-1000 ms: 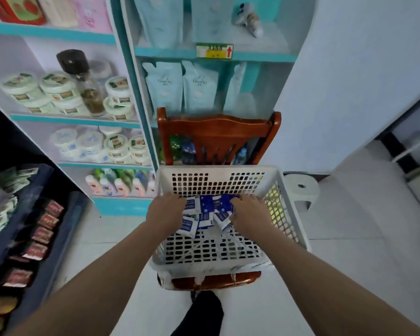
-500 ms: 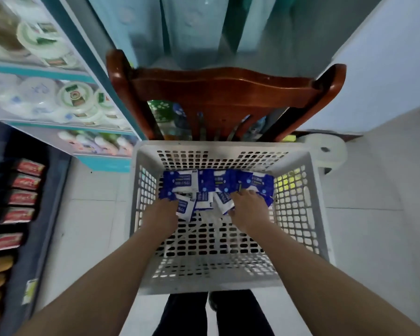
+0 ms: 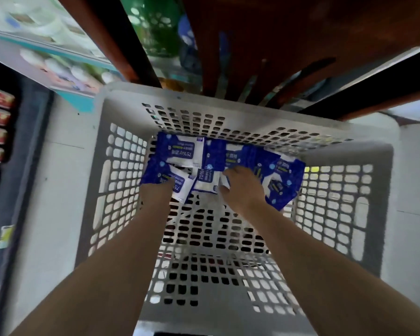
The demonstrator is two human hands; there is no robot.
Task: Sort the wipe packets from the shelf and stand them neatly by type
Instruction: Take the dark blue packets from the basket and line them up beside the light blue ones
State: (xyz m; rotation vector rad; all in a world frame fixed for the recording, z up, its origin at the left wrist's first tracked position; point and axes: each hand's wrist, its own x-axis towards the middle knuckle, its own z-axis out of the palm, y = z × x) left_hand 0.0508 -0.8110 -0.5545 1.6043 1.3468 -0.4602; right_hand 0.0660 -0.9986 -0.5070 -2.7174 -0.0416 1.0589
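while both hands [image 3: 155, 194] [image 3: 244, 190] hold wipe packets [image 3: 184, 151], a chair [image 3: 289, 32] overhangs the basket [image 3: 228, 103].

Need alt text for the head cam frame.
From above, a person's left hand and right hand reach into a white perforated basket, handling a loose cluster of blue-and-white wipe packets at its far wall. The right hand's fingers curl on packets; the left's are hidden beneath them. A wooden chair back rises behind.

A: Left hand [image 3: 155, 195]: fingers hidden under the wipe packets [image 3: 180, 154]. Right hand [image 3: 243, 187]: fingertips tucked out of sight among them.
B: Noted. Chair [image 3: 277, 32] cut off by top edge; shelf goods [image 3: 46, 25] blurred; packets' small print unreadable.
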